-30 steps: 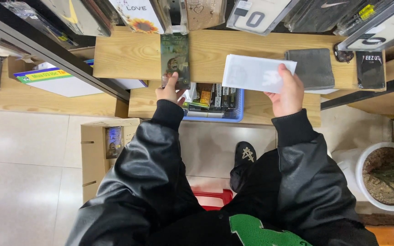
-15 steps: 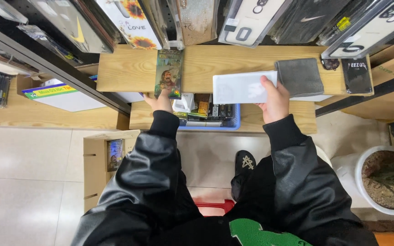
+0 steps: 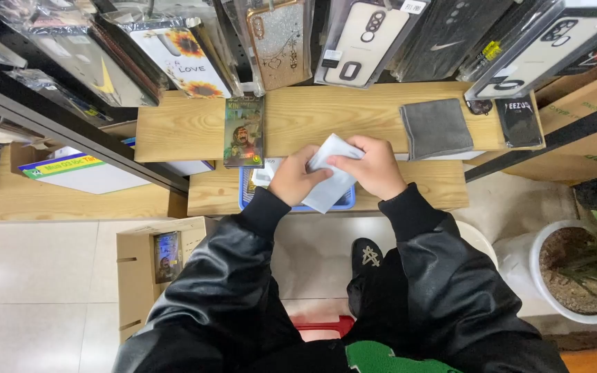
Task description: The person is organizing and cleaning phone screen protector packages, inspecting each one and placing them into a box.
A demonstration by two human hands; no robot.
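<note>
Right now both hands meet over the near edge of the wooden counter (image 3: 174, 131), each closed on the same white sleeve (image 3: 333, 181). The left hand (image 3: 293, 178) pinches its near-left side with fingers curled, and the right hand (image 3: 376, 164) grips its far-right edge from above, thumb pressed on the white face. The sleeve tilts between them, its lower corner hanging over a blue tray (image 3: 343, 202) on the lower wooden shelf.

Judging by the grip, the sleeve is being opened or turned over; whether anything is inside cannot be told, and nothing has been drawn out of it yet.

Just left of the hands a flat pack with a dark printed picture (image 3: 244, 131) lies on the counter, apart from the sleeve. To the right a grey cloth (image 3: 435, 127) lies flat, and beyond it a small black pack (image 3: 518, 121). Along the far side hang rows of phone cases in clear bags (image 3: 281, 38), their lower ends over the counter's far edge. At far left white boxes (image 3: 81, 173) sit on another shelf. Near the floor a cardboard box (image 3: 139, 276) stands at left and a potted plant (image 3: 582, 269) at right. Nothing lies between the hands and the counter.
</note>
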